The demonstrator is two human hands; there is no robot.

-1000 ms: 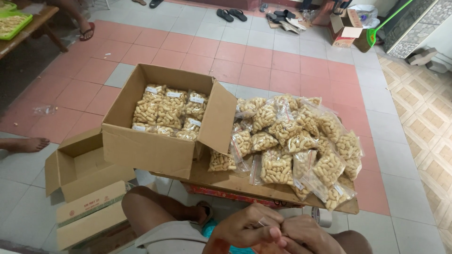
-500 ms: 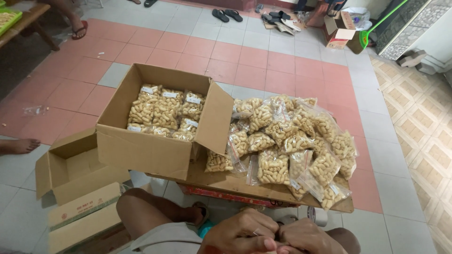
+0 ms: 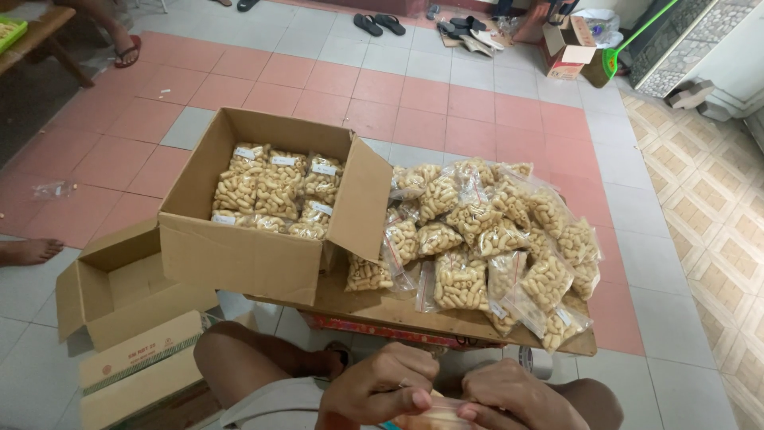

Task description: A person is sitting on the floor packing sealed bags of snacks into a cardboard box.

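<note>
Both pinching one small bag (image 3: 426, 416) down at the lap: left hand (image 3: 382, 390), right hand (image 3: 509, 398). Sitting close to box (image 3: 239, 255) and pile (image 3: 485, 231), easy reach.

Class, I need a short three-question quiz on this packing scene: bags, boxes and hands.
1. True or false: the open box already contains bags of nuts.
2. Where is the loose pile of bags? A) on the tiled floor B) on flat cardboard right of the box C) on a chair
3. What do the left hand and right hand hold together?

Key: 1 true; 2 B; 3 a small clear bag, only partly in view.
</note>
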